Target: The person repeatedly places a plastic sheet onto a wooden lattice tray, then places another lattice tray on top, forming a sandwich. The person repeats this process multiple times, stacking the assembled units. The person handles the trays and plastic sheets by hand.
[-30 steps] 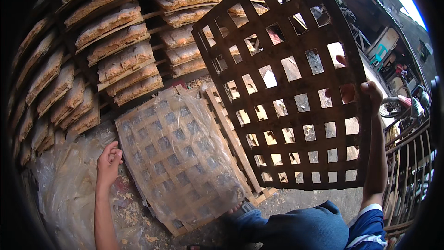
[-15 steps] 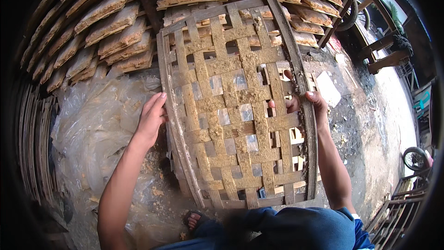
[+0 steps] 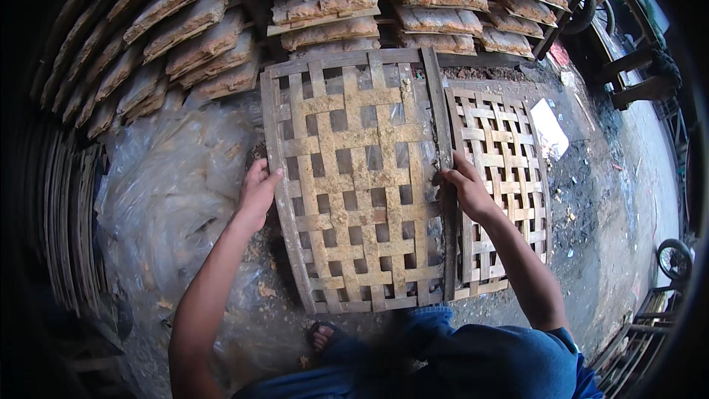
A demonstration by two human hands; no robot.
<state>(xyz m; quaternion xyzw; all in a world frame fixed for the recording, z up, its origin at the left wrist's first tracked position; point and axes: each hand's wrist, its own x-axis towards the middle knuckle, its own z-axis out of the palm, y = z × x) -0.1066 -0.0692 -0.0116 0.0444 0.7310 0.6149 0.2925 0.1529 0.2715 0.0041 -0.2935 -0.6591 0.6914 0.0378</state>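
Between my hands is a woven bamboo tray [image 3: 380, 216] with a wooden frame, its slats crusted with yellowish crumbs. My left hand [image 3: 260, 191] grips the left side rail, thumb on top. On the opposite rail, my right hand [image 3: 467, 186] is closed, its fingers partly hidden behind the frame. A second woven bamboo tray [image 3: 509, 149], cleaner and lower down, lies to the right, partly beneath my right forearm. Clear plastic sheeting shows through gaps in the held tray.
Racks of crusty orange-white slabs [image 3: 325, 0] on bamboo trays rise along the far side and left. Crumpled plastic sheeting [image 3: 177, 177] covers the floor at left, beside upright stacked frames [image 3: 66, 222]. A white sheet [image 3: 549, 129] lies at right, and a wheel [image 3: 673, 258] stands farther right.
The crumb-covered tray has gone from tilted to nearly flat, lower and slightly left. Both hands still hold its rails. The second tray at right has come into fuller view.
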